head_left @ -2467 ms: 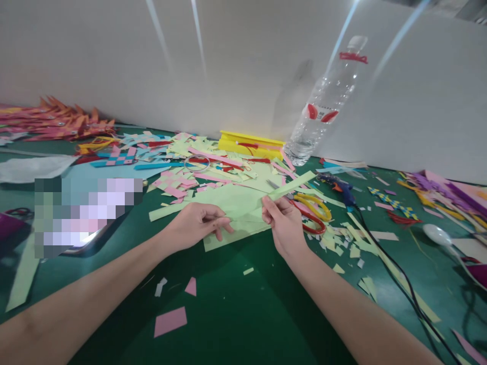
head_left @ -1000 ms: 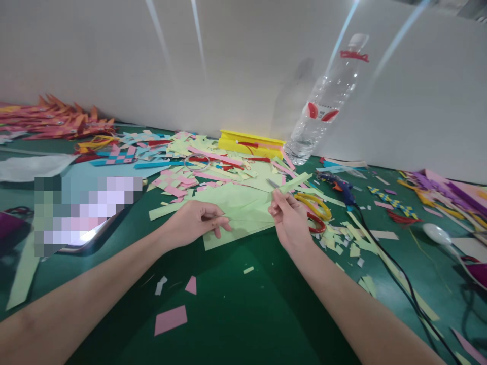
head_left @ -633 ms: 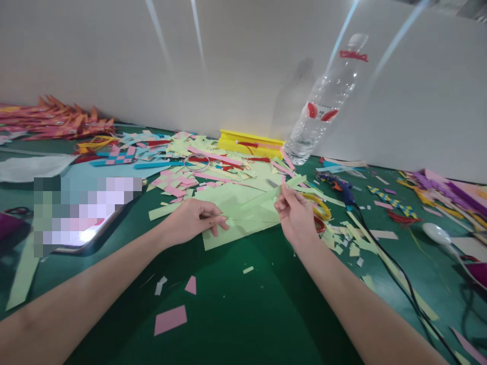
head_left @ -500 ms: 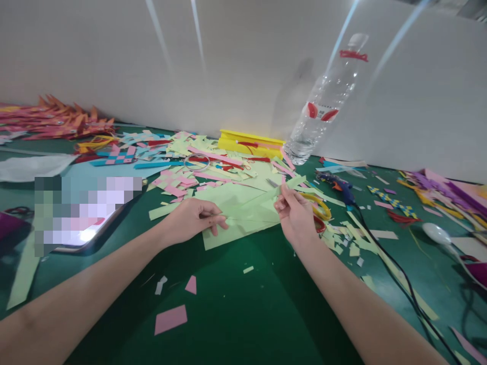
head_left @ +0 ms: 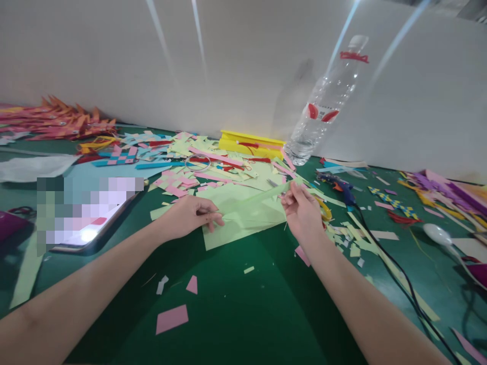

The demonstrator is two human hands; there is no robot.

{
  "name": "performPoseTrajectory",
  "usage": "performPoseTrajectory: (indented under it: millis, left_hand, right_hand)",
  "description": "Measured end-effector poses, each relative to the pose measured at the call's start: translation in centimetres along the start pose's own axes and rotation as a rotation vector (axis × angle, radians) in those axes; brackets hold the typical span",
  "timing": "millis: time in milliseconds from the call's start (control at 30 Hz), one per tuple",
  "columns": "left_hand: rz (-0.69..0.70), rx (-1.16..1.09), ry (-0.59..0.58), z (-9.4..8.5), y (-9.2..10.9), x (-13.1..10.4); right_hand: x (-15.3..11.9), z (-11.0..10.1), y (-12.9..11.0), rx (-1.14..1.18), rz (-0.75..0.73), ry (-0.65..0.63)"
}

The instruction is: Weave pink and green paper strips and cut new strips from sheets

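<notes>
A narrow light green paper strip (head_left: 255, 202) stretches between my two hands, a little above a larger light green paper sheet (head_left: 224, 237). My left hand (head_left: 193, 217) pinches the strip's left end between thumb and fingers. At the other end, my right hand (head_left: 302, 209) is closed on the strip, fingers curled. Beside the right hand, the yellow handle of a pair of scissors (head_left: 325, 209) shows partly, the rest hidden behind the hand and paper. Pink paper scraps (head_left: 172, 319) lie on the green table in front.
A tilted water bottle (head_left: 317, 109) leans on the wall. A glue gun (head_left: 342, 188) with a black cord lies at right, near a white plastic spoon (head_left: 437, 234). A phone (head_left: 102, 215) is at left. Piled paper cuttings (head_left: 213, 175) and a yellow folded piece (head_left: 232, 143) sit behind.
My right hand has moved slightly right, drawing the strip out longer and flatter between the hands. A pink scrap now shows beside the right wrist. The left hand has barely moved.
</notes>
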State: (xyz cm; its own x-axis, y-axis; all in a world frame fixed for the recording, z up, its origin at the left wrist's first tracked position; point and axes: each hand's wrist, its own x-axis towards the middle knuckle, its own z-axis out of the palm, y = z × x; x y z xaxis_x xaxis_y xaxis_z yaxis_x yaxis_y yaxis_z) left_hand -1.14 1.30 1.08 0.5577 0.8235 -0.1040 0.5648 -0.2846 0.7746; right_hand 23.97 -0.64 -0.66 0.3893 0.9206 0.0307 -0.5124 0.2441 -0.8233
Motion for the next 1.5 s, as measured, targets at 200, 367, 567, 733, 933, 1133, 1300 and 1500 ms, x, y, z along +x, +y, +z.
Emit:
performPoseTrajectory:
  millis: [200, 367, 567, 733, 933, 1133, 1300, 1500]
  left_hand:
    - [-0.018, -0.029, -0.010, -0.4, -0.5, 0.2]
    - [-0.029, 0.034, 0.001, -0.6, -0.4, 0.2]
    - [-0.052, 0.000, -0.036, -0.6, -0.4, 0.2]
    - [-0.039, -0.002, -0.033, -0.9, 0.0, 0.0]
    - [-0.048, 0.032, -0.003, -1.8, -1.2, 0.2]
    - [-0.071, 0.074, 0.053, -2.4, -1.4, 0.3]
    - [-0.024, 0.067, 0.058, -1.6, -0.9, 0.1]
    - [0.030, -0.085, 0.026, 0.1, 0.5, -0.3]
  right_hand:
    - [0.2, -0.2, 0.0, -0.066, -0.027, -0.001]
    - [0.1, 0.0, 0.0, -0.071, -0.036, 0.025]
    - [0.1, 0.0, 0.0, -0.097, -0.053, 0.028]
    - [0.0, -0.1, 0.0, -0.089, -0.051, -0.026]
    - [1.2, -0.8, -1.5, -0.103, -0.089, 0.020]
    - [1.8, -1.5, -2.2, -0.286, -0.226, 0.067]
    - [-0.3, -0.8, -1.1, -0.650, -0.394, -0.109]
    - [-3.7, 1.2, -0.2, -0.960, -0.318, -0.504]
